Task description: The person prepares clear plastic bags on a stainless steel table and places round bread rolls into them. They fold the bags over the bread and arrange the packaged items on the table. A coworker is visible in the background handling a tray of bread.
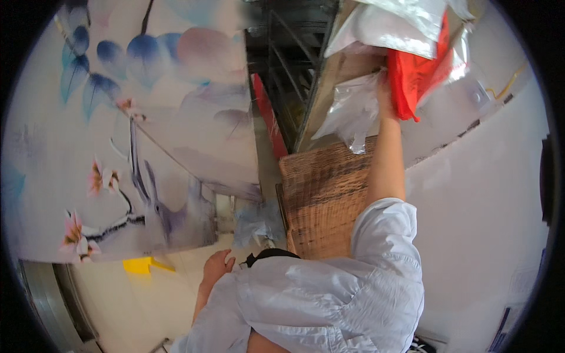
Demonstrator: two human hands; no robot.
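Note:
My right arm stretches up to the upper right, where my right hand (385, 94) is among plastic bags. A bright red plastic bag (415, 76) hangs over and beside it. The fingers are hidden, so what they grip does not show. Left of the wrist hangs a crumpled clear plastic bag (353, 109). White and silvery plastic bags (394, 26) lie above the red one. Low down, near my waist, is my left hand (218, 265), its fingers loosely bent and apart with nothing in them.
A brown woven wicker panel (323, 194) stands below my right arm. On the left is a large pale panel painted with flowers (147, 159). Dark metal racking (288, 53) stands between them. A yellow object (144, 266) lies on the floor at lower left.

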